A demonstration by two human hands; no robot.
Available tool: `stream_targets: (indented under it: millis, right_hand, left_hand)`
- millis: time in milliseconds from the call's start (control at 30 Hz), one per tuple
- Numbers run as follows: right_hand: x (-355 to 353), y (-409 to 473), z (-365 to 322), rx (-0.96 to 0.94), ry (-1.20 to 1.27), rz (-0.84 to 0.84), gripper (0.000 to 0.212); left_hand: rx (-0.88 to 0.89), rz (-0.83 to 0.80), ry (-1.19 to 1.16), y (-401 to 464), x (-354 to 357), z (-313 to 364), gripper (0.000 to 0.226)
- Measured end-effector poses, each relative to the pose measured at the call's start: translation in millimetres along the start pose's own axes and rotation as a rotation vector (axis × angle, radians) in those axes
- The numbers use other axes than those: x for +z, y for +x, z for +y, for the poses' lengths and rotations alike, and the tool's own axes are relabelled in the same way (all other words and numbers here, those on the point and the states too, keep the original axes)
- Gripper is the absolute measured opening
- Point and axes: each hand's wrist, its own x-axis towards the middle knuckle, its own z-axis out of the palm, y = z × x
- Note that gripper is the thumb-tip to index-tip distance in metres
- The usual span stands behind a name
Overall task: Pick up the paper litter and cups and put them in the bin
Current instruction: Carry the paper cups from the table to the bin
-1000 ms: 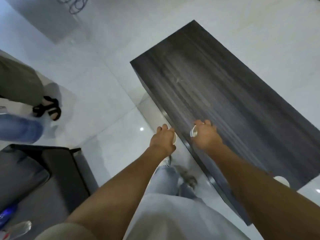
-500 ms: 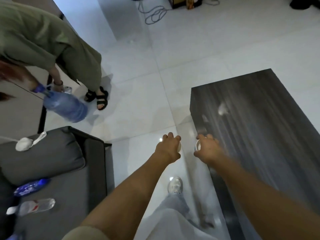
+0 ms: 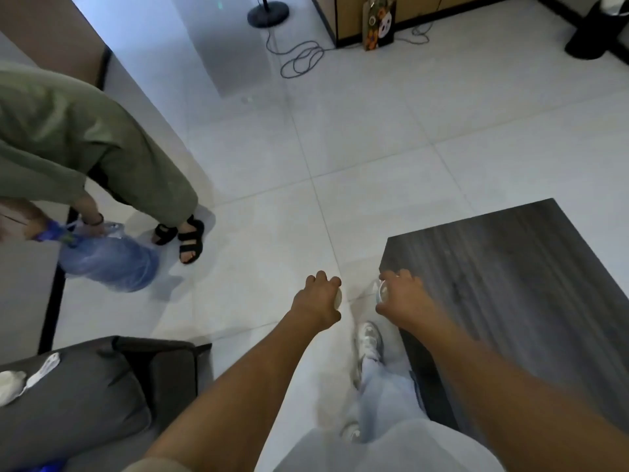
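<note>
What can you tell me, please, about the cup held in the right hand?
Only part of the cup shows: a pale, round, open rim and a bit of whitish wall, likely paper or thin plastic. It lies tipped sideways, its mouth facing left. The right hand curls round it from above, hiding the rest, over the near corner of the dark table.

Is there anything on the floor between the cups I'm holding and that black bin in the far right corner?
Nothing visible blocks the way. Both hands, left and right, each grip a cup. Open tile runs to the black bin. The dark table sits to the right, the cable left of that line.
</note>
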Motion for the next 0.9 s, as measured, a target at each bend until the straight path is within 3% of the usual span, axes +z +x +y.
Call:
stream_targets:
  millis: [467, 733, 900]
  right_hand:
    - [-173.0, 253.2, -39.0, 0.037, -0.012, 0.038, 0.059]
    - [-255.3, 410.3, -65.8, 0.141, 0.044, 0.095, 0.052]
    - [-313.5, 491.7, -84.6, 0.193, 0.118, 0.116, 0.060]
  left_hand:
    - [0.061, 0.061, -0.033, 254.5, -179.5, 9.4, 0.058]
    - [0.178, 0.056, 0.038, 431.1, -287.9, -4.0, 0.060]
    - [0.254, 0.029, 0.104, 533.0, -362.5, 0.0, 0.059]
